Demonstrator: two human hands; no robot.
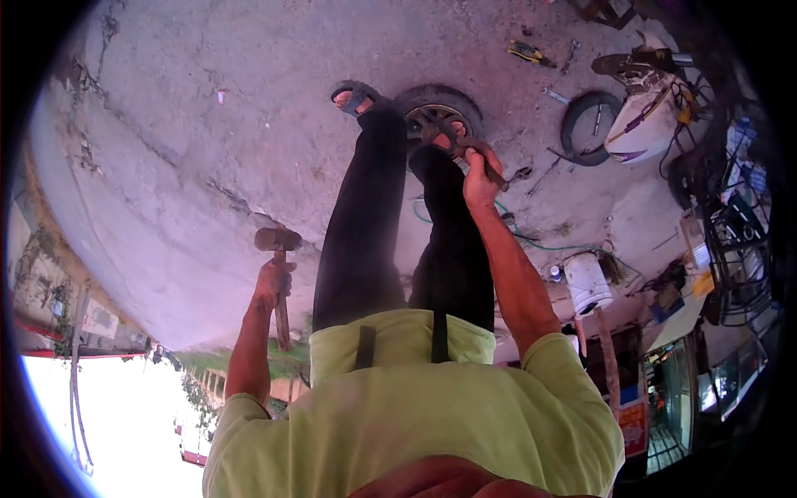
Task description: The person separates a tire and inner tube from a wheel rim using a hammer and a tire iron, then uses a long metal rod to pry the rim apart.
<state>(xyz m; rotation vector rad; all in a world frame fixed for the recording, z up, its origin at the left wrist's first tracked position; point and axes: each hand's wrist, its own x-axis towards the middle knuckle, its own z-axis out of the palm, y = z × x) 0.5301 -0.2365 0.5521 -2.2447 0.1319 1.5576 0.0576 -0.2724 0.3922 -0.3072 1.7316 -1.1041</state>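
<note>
In my left hand (272, 280) is a hammer with a blocky brown head (277, 240), raised out to my left side. The fingers wrap its wooden handle just below the head, and the handle's tail hangs down beneath my fist. My right hand (479, 181) grips a short brown bar (495, 172) above the right edge of a wheel. This wheel (466, 97) lies flat on the ground, a dark tyre round a spoked rim. One of my feet (449, 133) rests on it; the other, sandalled foot (355, 100) stands just left. Whether the bar touches the wheel I cannot tell.
Rightward on the concrete lie a loose tyre (568, 133), yellow-black pliers (526, 52) and a spanner (556, 96). Beside the tyre is a white motorbike body panel (641, 123). A white bucket (587, 286) stands nearer, by a thin green hose (548, 246). Clutter and a metal rack line the right.
</note>
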